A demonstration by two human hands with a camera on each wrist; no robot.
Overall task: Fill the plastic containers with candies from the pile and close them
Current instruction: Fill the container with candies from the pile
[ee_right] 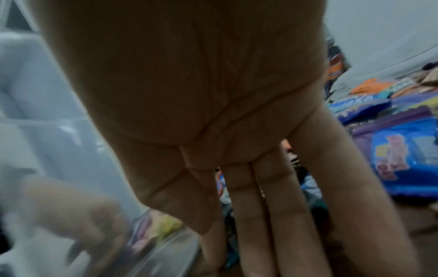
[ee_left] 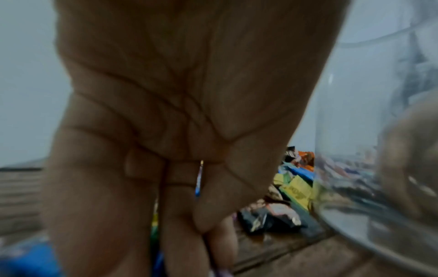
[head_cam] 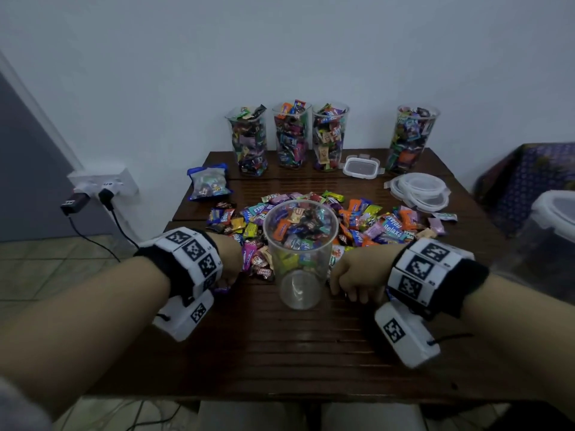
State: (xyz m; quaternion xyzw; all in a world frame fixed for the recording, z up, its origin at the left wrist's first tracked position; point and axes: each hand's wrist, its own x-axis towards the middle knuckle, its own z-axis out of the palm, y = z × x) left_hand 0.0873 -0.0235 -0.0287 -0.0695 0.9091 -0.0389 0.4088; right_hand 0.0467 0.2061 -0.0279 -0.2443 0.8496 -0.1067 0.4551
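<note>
A tall clear plastic container [head_cam: 300, 259] stands upright and open in the middle of the wooden table [head_cam: 280, 353]; its bottom looks bare. Behind it and to both sides lies the pile of wrapped candies [head_cam: 373, 225]. My left hand [head_cam: 230, 269] is just left of the container with its fingers curled; a blue wrapper [ee_left: 198, 180] shows between them and a purple one pokes out below. My right hand [head_cam: 348, 275] is just right of the container, its fingers [ee_right: 251, 215] straight and pointing down at the pile's near edge. The container wall [ee_left: 369, 131] fills the right of the left wrist view.
Several candy-filled containers [head_cam: 291, 135] stand without lids along the wall. A square lid [head_cam: 361, 166] and stacked round lids [head_cam: 418, 191] lie at the back right. A candy bag [head_cam: 208, 181] sits back left. Another lidded tub [head_cam: 553, 219] is at the right edge.
</note>
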